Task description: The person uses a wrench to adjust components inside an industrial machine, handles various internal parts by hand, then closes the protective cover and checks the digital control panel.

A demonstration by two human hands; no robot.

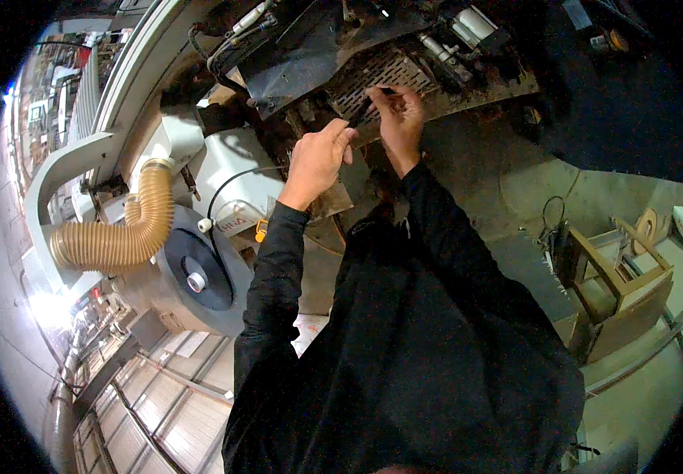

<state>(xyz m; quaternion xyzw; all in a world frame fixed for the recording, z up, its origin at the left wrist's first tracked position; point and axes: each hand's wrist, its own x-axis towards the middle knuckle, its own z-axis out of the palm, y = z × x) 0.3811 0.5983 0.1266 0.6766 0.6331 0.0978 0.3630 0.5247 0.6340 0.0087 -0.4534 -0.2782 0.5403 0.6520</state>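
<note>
By the near edge of the slotted plate [393,71], left hand [315,163] and right hand [401,125] are hovering, grips unclear; slipping could be scraping knuckles.

Whether the left fingers [344,135] hold anything — too small to tell.

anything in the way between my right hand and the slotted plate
Nothing visible: the right hand overlaps the slotted plate in the picture, while the left hand is lower left of it. Contact is unclear.
</note>
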